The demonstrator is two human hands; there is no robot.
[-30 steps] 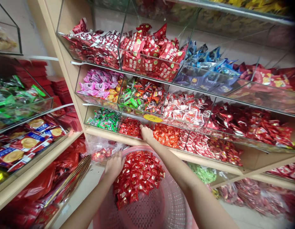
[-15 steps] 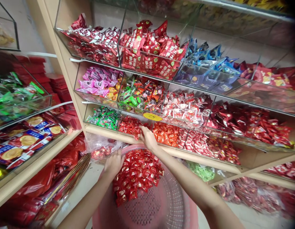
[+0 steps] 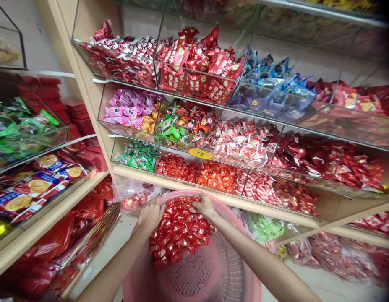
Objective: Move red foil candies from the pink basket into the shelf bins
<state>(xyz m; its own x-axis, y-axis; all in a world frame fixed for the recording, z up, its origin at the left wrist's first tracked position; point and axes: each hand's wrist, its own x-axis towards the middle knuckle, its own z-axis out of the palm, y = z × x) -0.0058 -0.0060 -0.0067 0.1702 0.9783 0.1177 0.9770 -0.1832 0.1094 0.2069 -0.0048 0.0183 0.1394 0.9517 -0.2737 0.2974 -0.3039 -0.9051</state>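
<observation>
A pink perforated plastic basket (image 3: 210,289) stands in front of me, with a heap of shiny red wrapped candies (image 3: 178,235) piled along its far left side. My left hand (image 3: 152,213) is closed over the basket's far left rim. Over at the far edge of the heap, my right hand (image 3: 205,206) has its fingers curled down onto the red candies. Just beyond the basket, the lowest shelf row has a clear bin of small red candies (image 3: 177,167), beside a bin of orange-red candies (image 3: 217,177).
Clear bins of sweets fill the shelves ahead, with a yellow price tag (image 3: 201,153) on one divider. Biscuit packs (image 3: 33,184) lie on the left shelf. A plastic bag (image 3: 128,193) sits behind the basket; bagged sweets (image 3: 339,256) lie low at the right.
My right hand has come back from the bin of small red candies, down and toward me, onto the heap in the basket. My left hand has stayed on the rim.
</observation>
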